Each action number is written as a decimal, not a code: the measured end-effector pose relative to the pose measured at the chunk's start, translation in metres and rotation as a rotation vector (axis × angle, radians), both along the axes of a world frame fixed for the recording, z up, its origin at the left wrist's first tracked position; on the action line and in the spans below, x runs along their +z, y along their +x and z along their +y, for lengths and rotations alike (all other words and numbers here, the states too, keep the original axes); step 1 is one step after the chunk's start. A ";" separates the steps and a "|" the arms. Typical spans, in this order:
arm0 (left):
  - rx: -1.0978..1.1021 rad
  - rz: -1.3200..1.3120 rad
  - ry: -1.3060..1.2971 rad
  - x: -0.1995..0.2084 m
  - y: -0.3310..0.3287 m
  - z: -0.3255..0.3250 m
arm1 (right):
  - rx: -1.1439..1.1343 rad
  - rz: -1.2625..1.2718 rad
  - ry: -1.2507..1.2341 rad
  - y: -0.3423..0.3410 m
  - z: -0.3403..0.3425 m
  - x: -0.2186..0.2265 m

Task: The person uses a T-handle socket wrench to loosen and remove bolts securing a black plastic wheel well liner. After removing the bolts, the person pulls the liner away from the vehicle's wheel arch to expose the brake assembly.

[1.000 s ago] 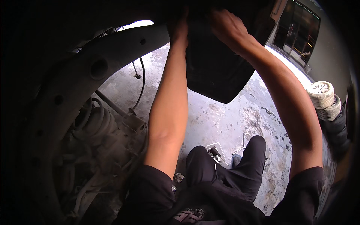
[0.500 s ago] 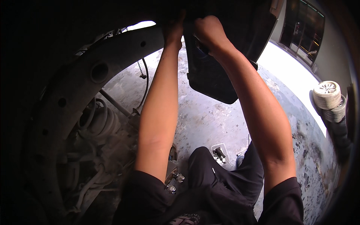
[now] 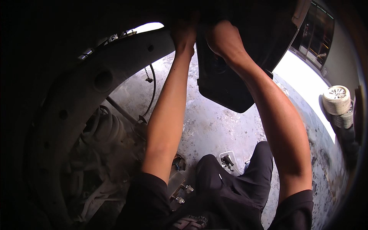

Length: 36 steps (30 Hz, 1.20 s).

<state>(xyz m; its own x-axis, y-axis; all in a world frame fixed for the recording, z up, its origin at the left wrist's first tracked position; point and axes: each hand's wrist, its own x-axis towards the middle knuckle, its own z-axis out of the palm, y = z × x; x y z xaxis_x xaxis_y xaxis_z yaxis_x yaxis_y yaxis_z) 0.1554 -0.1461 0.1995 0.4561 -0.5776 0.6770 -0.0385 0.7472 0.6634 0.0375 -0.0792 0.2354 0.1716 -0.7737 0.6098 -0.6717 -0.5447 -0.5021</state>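
Note:
Both of my arms reach up into the dark wheel arch of a raised vehicle. My right hand [image 3: 225,38] is closed in a fist in front of a black plastic panel [image 3: 230,94], which looks like a wheel-arch liner. What the fist holds, if anything, is lost in shadow. Just to its left, my left hand [image 3: 185,36] is raised between the panel's edge and a curved grey frame rail [image 3: 128,53] with round holes. The left fingers vanish into the dark above.
A coil spring [image 3: 111,124] and suspension parts stand at left, with metal studs [image 3: 188,188] near my left elbow. Between my knees, a small clear tray [image 3: 221,158] of dark parts sits on the worn floor [image 3: 203,134]. Wheels with tyres [image 3: 336,101] are stacked at far right.
The whole view has shifted, so panel, arms and tray sit slightly lower and further right. My right fist is turned a little. Both hands remain up by the panel.

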 end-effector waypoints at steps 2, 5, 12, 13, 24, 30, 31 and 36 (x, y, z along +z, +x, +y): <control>-0.059 -0.057 0.054 -0.002 0.002 0.001 | -0.008 -0.165 0.028 0.003 -0.009 -0.011; 0.091 -0.261 0.158 0.007 0.011 0.010 | 0.229 -0.526 0.186 0.007 -0.011 -0.019; -0.382 -0.279 0.481 0.011 -0.001 0.055 | 0.447 -0.867 0.237 0.016 -0.011 -0.033; -0.367 -0.277 0.443 0.012 -0.002 0.055 | 0.447 -0.887 0.243 0.016 -0.010 -0.033; 0.031 -0.688 0.402 0.042 0.000 0.056 | 0.834 -1.137 0.591 -0.004 0.003 -0.047; 0.035 -0.599 0.326 0.030 0.000 0.038 | 0.292 -0.589 -0.005 0.001 -0.008 -0.047; 0.018 -0.568 0.285 0.028 -0.001 0.032 | 0.228 -0.564 0.024 0.000 -0.007 -0.045; 0.170 -0.671 0.271 0.033 0.003 0.026 | 0.293 -0.475 0.082 0.001 -0.019 -0.037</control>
